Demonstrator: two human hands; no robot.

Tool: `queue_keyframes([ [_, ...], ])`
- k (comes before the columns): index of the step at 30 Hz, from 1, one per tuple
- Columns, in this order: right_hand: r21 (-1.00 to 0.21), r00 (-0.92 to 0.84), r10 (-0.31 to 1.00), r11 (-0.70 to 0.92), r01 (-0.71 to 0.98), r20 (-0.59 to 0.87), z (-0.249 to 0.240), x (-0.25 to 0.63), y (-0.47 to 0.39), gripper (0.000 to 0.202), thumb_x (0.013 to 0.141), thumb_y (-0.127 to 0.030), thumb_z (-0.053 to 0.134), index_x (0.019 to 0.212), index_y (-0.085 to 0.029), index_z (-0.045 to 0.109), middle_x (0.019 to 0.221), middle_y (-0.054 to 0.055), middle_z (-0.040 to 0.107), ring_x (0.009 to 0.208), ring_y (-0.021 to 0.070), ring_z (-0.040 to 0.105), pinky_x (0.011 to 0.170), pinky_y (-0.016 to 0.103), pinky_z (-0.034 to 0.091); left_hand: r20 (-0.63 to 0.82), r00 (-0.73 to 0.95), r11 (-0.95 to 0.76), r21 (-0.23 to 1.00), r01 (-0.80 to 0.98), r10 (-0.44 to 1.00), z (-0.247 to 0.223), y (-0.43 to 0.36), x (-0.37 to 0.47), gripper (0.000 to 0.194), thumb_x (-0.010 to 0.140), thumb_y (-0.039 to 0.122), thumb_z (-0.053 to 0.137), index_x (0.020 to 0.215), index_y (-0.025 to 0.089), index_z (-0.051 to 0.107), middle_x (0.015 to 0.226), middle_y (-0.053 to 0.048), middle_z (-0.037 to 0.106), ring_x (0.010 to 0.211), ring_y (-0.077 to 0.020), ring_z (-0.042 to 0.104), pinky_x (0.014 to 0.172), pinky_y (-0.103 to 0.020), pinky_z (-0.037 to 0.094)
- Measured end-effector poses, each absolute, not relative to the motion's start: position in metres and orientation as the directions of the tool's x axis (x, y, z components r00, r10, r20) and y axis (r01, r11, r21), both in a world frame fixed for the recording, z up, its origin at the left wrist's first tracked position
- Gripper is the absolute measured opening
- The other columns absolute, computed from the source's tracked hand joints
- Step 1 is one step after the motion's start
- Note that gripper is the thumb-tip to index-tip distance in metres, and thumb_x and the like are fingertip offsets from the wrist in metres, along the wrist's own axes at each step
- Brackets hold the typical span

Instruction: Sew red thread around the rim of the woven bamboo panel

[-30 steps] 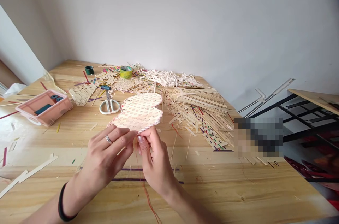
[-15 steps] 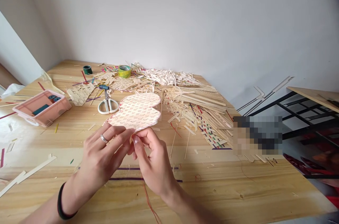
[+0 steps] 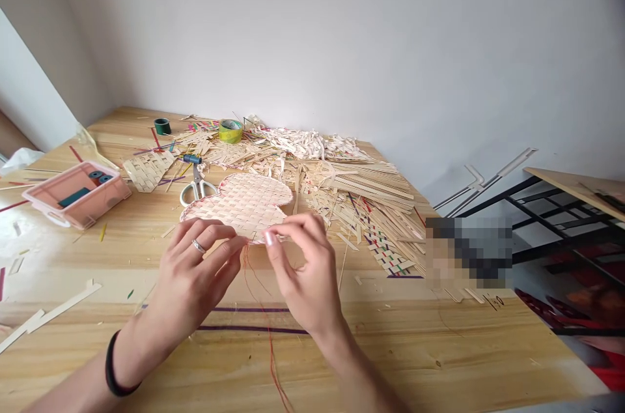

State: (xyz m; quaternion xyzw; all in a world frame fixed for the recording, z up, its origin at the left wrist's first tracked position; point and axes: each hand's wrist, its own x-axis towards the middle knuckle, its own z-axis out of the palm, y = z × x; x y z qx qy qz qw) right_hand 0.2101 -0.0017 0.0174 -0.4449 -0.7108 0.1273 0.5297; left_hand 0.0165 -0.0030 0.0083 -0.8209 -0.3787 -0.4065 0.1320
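Note:
A pale woven piece [image 3: 249,204] with a scalloped outline and red stitching round its edge lies in front of me. My left hand [image 3: 202,263], with a ring and a black wristband, pinches its near edge. Red thread [image 3: 271,354] hangs from that edge between my hands and trails toward the bottom of the view. My right hand [image 3: 305,270] is a little to the right, thumb and forefinger closed together near the woven edge. Whatever lies between those fingertips is too small to make out.
White-handled scissors [image 3: 198,186] lie behind the woven piece. A pink box [image 3: 78,198] with spools stands at the left. Yellow-green tape [image 3: 230,131], a green roll [image 3: 162,126] and heaps of pale strips [image 3: 371,185] cover the back. A blurred patch hides something at the right.
My right hand has moved right, away from my left fingertips, and the thread between them now shows. The woven piece lies flatter and shows more of its near edge.

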Motion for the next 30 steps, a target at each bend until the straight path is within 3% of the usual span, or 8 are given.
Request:
queue_keyframes([
  [7,-0.760,-0.111,0.837,0.535,0.369,0.536,0.014,0.204,-0.002,0.013,0.102,-0.021,0.066,0.090,-0.020,0.071,0.092,0.002,0.065,0.092,0.0174,0.061,0.090,0.035,0.046,0.730,0.436,-0.733,0.129,0.668,0.526,0.004,-0.003,0.019,0.022,0.095,0.002,0.064,0.109,0.018,0.065,0.102,-0.005,0.073,0.095,-0.0187,0.066,0.091,-0.037,0.051],
  [12,-0.833,-0.008,0.858,0.502,0.233,0.514,0.013,0.208,0.000,0.015,0.106,-0.025,0.062,0.092,-0.020,0.065,0.095,0.002,0.061,0.095,0.0144,0.061,0.088,0.028,0.047,0.728,0.432,-0.746,0.163,0.645,0.532,0.003,-0.003,0.020,0.024,0.095,0.002,0.065,0.111,0.019,0.065,0.103,-0.004,0.073,0.093,-0.0176,0.066,0.090,-0.035,0.051],
  [15,-0.862,0.071,0.865,0.482,0.155,0.496,0.012,0.212,0.003,0.019,0.108,-0.032,0.058,0.095,-0.020,0.063,0.098,0.003,0.063,0.097,0.0147,0.062,0.091,0.029,0.049,0.742,0.399,-0.737,0.185,0.650,0.539,0.002,-0.003,0.020,0.020,0.096,0.005,0.065,0.111,0.019,0.065,0.104,-0.004,0.073,0.092,-0.0170,0.067,0.087,-0.033,0.052],
  [18,-0.900,0.080,0.898,0.435,-0.018,0.432,0.011,0.217,0.006,0.022,0.111,-0.039,0.054,0.099,-0.021,0.059,0.089,0.001,0.064,0.087,0.0139,0.066,0.091,0.032,0.053,0.749,0.386,-0.737,0.197,0.647,0.539,-0.001,-0.002,0.019,0.018,0.098,0.006,0.065,0.111,0.018,0.065,0.106,-0.005,0.075,0.093,-0.0161,0.069,0.087,-0.030,0.053],
  [21,-0.902,0.084,0.921,0.391,-0.184,0.381,0.013,0.222,0.009,0.022,0.109,-0.044,0.057,0.103,-0.023,0.055,0.082,-0.003,0.059,0.071,0.0122,0.066,0.076,0.031,0.057,0.744,0.394,-0.738,0.193,0.646,0.539,-0.003,-0.001,0.018,0.017,0.098,0.007,0.064,0.112,0.018,0.066,0.107,-0.005,0.076,0.096,-0.0162,0.072,0.090,-0.030,0.053],
  [25,-0.871,0.141,0.909,0.415,-0.263,0.391,0.020,0.231,0.013,0.027,0.104,-0.048,0.064,0.098,-0.022,0.057,0.080,-0.003,0.053,0.061,0.0096,0.058,0.057,0.025,0.055,0.743,0.387,-0.729,0.193,0.657,0.545,-0.003,0.003,0.017,0.015,0.099,0.009,0.063,0.110,0.019,0.065,0.105,-0.003,0.077,0.093,-0.0162,0.073,0.089,-0.030,0.054],
  [30,-0.853,0.247,0.884,0.455,-0.254,0.398,0.032,0.249,0.016,0.031,0.097,-0.049,0.074,0.095,-0.021,0.060,0.069,-0.005,0.052,0.054,0.0086,0.049,0.045,0.018,0.039,0.746,0.335,-0.699,0.236,0.675,0.575,-0.004,0.006,0.016,0.014,0.100,0.010,0.062,0.109,0.020,0.065,0.102,-0.003,0.077,0.091,-0.0162,0.073,0.083,-0.029,0.056],
])
